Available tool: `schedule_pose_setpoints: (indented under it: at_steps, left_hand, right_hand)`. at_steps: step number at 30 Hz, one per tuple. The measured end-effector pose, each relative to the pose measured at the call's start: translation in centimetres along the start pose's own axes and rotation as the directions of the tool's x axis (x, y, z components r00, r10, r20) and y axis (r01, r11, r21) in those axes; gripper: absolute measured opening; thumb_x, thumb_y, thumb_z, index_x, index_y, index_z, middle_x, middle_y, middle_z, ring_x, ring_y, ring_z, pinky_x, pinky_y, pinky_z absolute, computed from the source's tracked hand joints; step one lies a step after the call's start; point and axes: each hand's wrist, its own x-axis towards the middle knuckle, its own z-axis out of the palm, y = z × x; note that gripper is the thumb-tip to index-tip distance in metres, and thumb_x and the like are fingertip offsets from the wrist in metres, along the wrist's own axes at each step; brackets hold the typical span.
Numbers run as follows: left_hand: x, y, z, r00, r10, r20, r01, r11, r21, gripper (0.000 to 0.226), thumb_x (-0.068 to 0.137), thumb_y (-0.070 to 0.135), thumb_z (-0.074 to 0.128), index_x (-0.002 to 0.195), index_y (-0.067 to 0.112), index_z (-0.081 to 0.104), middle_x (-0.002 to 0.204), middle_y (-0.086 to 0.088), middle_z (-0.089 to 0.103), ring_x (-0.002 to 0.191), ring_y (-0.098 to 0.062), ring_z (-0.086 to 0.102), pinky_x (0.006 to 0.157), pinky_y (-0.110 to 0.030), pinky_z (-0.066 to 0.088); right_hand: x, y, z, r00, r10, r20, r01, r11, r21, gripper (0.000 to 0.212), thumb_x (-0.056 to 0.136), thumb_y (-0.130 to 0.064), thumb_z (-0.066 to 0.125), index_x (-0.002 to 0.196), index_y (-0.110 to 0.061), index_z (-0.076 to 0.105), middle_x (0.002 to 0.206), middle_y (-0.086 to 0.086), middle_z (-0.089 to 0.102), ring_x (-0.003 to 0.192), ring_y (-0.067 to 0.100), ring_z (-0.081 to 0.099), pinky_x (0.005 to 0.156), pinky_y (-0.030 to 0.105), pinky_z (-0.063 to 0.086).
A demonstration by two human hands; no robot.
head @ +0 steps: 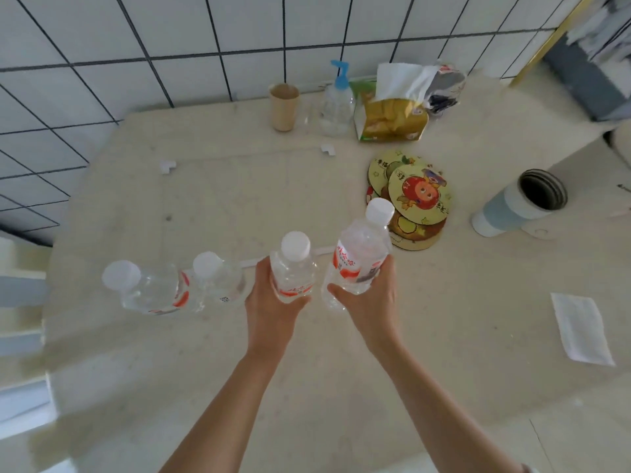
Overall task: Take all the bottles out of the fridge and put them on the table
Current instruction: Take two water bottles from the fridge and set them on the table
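Several clear water bottles with white caps and red labels are over the pale table [239, 186]. Two of them stand on it at the left: one bottle [150, 291] at the far left and a second bottle [216, 278] beside it. My left hand [269, 302] is wrapped around a third bottle [293, 268], upright and right of those two. My right hand [368, 302] grips a fourth bottle [358, 257], tilted to the right; whether its base touches the table I cannot tell. The fridge is out of view.
Round cartoon coasters [413, 196] lie just beyond the right-hand bottle. At the back by the tiled wall stand a brown cup [283, 107], a pump dispenser [336, 104] and a tissue pack [392, 114]. A blue-and-white tumbler [519, 206] and a paper sheet [580, 329] sit to the right.
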Motion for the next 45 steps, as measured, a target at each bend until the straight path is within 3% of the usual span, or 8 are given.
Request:
schedule_pose_setpoints:
  at_steps: [6, 14, 18, 21, 32, 37, 41, 45]
  left_hand:
    - [1.0, -1.3, 1.0, 0.996, -0.031, -0.083, 0.031, 1.0, 0.003, 0.076, 0.059, 0.007, 0.089, 0.115, 0.03, 0.042, 0.1, 0.021, 0.058, 0.089, -0.004, 0.056, 0.07, 0.001, 0.038]
    - [1.0, -2.2, 1.2, 0.995, -0.037, -0.088, 0.035, 0.999, -0.02, 0.077, 0.061, 0.01, 0.089, 0.12, 0.028, 0.043, 0.104, 0.018, 0.06, 0.093, 0.001, 0.056, 0.074, 0.002, 0.037]
    - [1.2, -3.1, 1.0, 0.998, -0.036, -0.056, 0.036, 0.999, -0.013, 0.077, 0.061, 0.017, 0.09, 0.125, 0.016, 0.047, 0.109, 0.014, 0.062, 0.095, 0.005, 0.058, 0.079, 0.0, 0.038]
    - [1.4, -3.7, 0.8, 0.999, -0.031, -0.04, 0.032, 0.999, 0.003, 0.076, 0.062, 0.021, 0.09, 0.126, 0.013, 0.049, 0.111, 0.009, 0.063, 0.1, 0.001, 0.06, 0.08, -0.001, 0.039]
    - [0.2, -4.6, -0.2, 1.0, -0.013, -0.004, 0.013, 1.0, 0.006, 0.077, 0.067, 0.024, 0.087, 0.131, 0.023, 0.044, 0.113, 0.019, 0.06, 0.106, -0.001, 0.057, 0.081, -0.004, 0.04]
    - [1.0, -4.0, 0.7, 0.991, -0.129, 0.028, 0.13, 0.991, -0.019, 0.082, 0.07, 0.025, 0.084, 0.126, 0.056, 0.034, 0.114, 0.029, 0.055, 0.116, -0.015, 0.058, 0.098, -0.04, 0.049]
    - [0.6, -3.7, 0.6, 0.986, -0.141, 0.086, 0.14, 0.99, 0.008, 0.078, 0.08, 0.029, 0.074, 0.145, 0.032, 0.031, 0.141, 0.01, 0.051, 0.129, -0.015, 0.049, 0.108, -0.041, 0.041]
    - [-0.9, -3.4, -0.8, 0.981, -0.135, 0.143, 0.14, 0.99, -0.025, 0.066, 0.09, 0.025, 0.064, 0.148, 0.026, 0.032, 0.145, 0.009, 0.047, 0.131, -0.013, 0.048, 0.111, -0.038, 0.037]
  right_hand:
    - [3.2, 1.7, 1.3, 0.998, -0.032, 0.056, 0.033, 0.999, -0.011, 0.074, 0.058, -0.017, 0.089, 0.111, -0.026, 0.039, 0.102, -0.004, 0.051, 0.088, 0.001, 0.049, 0.069, 0.011, 0.038]
    - [4.2, 2.9, 2.5, 0.998, -0.045, 0.051, 0.043, 0.998, 0.05, 0.084, 0.057, -0.016, 0.09, 0.124, -0.02, 0.038, 0.111, -0.006, 0.048, 0.096, -0.01, 0.047, 0.078, 0.0, 0.037]
    - [3.4, 3.4, 2.9, 0.996, -0.058, 0.066, 0.055, 0.997, 0.056, 0.085, 0.059, -0.019, 0.089, 0.122, -0.032, 0.034, 0.118, -0.002, 0.048, 0.106, 0.011, 0.05, 0.091, 0.019, 0.043]
    - [2.9, 3.5, 3.0, 0.995, -0.065, 0.07, 0.06, 0.996, 0.063, 0.089, 0.06, -0.018, 0.089, 0.117, -0.047, 0.027, 0.12, -0.003, 0.046, 0.107, 0.009, 0.048, 0.091, 0.02, 0.041]
    - [0.8, 3.9, 3.4, 0.996, -0.057, 0.063, 0.054, 0.997, 0.049, 0.089, 0.065, -0.022, 0.087, 0.133, -0.024, 0.03, 0.126, -0.003, 0.044, 0.114, 0.013, 0.048, 0.099, 0.029, 0.045]
    - [1.6, 4.1, 3.0, 0.991, -0.059, 0.117, 0.055, 0.998, 0.03, 0.083, 0.074, -0.022, 0.079, 0.137, -0.023, 0.027, 0.135, -0.008, 0.04, 0.124, 0.012, 0.045, 0.103, 0.042, 0.045]
    - [0.2, 3.3, 2.7, 0.996, -0.053, 0.077, 0.051, 0.999, 0.018, 0.075, 0.082, -0.02, 0.072, 0.138, -0.031, 0.024, 0.133, -0.018, 0.034, 0.128, 0.01, 0.043, 0.101, 0.051, 0.045]
    - [-2.6, 2.6, 1.4, 0.999, -0.038, 0.031, 0.037, 0.999, 0.012, 0.067, 0.087, -0.021, 0.067, 0.14, -0.022, 0.027, 0.136, -0.004, 0.042, 0.124, 0.014, 0.047, 0.101, 0.045, 0.046]
